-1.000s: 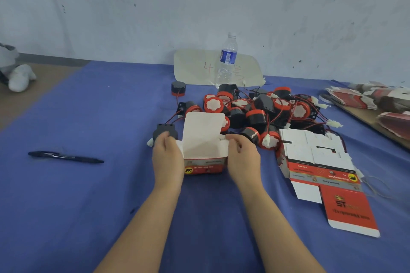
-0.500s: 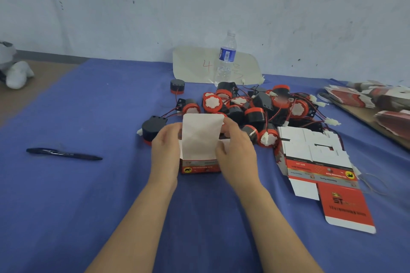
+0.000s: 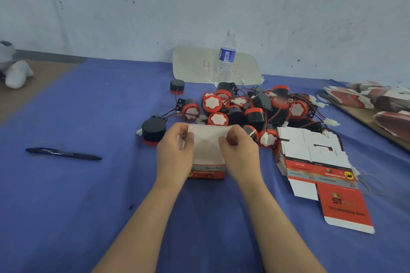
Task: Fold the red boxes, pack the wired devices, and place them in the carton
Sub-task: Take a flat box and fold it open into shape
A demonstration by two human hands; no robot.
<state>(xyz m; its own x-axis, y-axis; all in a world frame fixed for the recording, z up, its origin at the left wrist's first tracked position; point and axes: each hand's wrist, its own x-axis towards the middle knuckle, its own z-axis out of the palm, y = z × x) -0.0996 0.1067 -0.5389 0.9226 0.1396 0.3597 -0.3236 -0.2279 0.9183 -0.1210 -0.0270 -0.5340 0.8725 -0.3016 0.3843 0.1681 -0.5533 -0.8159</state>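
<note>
One red-and-white cardboard box (image 3: pixel 208 172) is up, standing between my palms. My left hand (image 3: pixel 175 153) and right hand (image 3: pixel 240 154) each pinch an upper corner of its white lid flap (image 3: pixel 207 143), fingers curled. Probably closing the lid; can't tell if a device is inside. Left to do: the pile of black-and-red round wired devices (image 3: pixel 250 111) just beyond my fingertips and the flat box blanks (image 3: pixel 315 162) right of my right hand. Carton not in view.
</note>
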